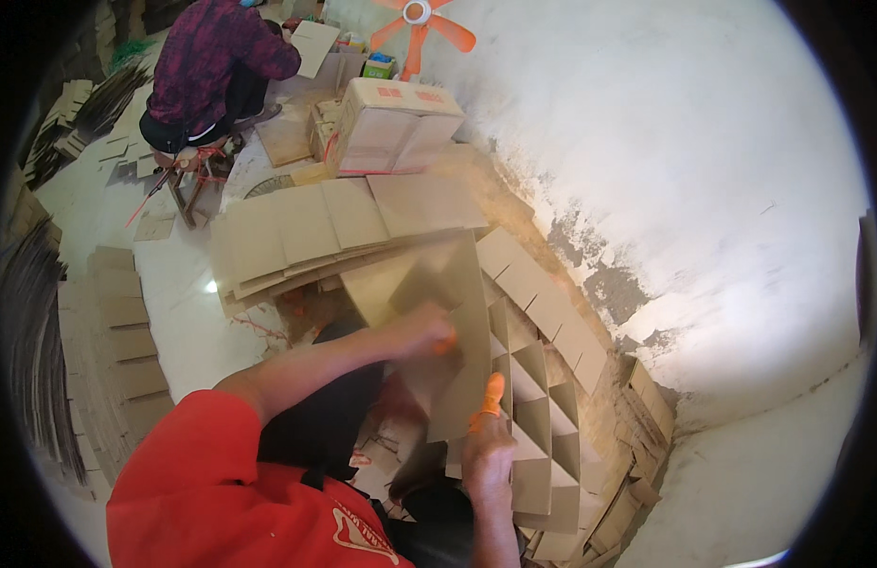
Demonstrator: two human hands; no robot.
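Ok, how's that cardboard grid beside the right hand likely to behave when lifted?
The cardboard grid is probably light for its size, being thin panels around open cells. It may skew or fold sideways, since those crossed panels look slim. It seems unlikely to roll, given its flat faces and straight edges.
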